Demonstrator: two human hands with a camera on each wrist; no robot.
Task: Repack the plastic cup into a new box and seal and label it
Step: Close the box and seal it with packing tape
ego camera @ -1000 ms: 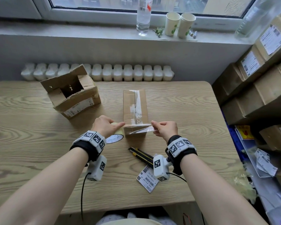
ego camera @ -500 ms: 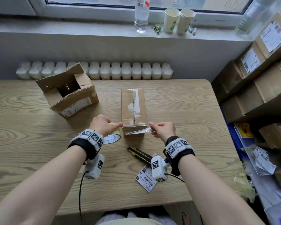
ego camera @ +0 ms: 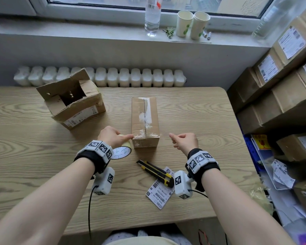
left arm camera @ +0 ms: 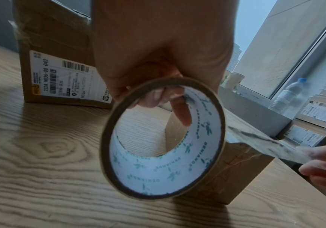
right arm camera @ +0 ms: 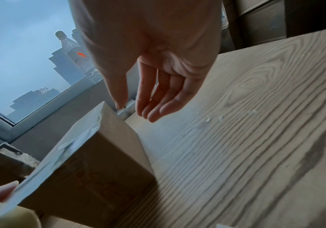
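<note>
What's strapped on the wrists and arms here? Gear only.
Both forearms are bare, no sleeves. Each wrist wears a black strap topped by a white band with black-and-white square markers. A white camera block, also marked, hangs below each wrist, with a thin black cable trailing from it.

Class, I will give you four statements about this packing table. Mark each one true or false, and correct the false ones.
1. The left hand grips the tape roll. True.
2. The utility knife lies on top of the closed box. False: it lies on the table, beside a loose label.
3. The box with the open flaps stands left of the closed box. True.
4. Two paper cups stand on the table. False: they stand on the windowsill.
</note>
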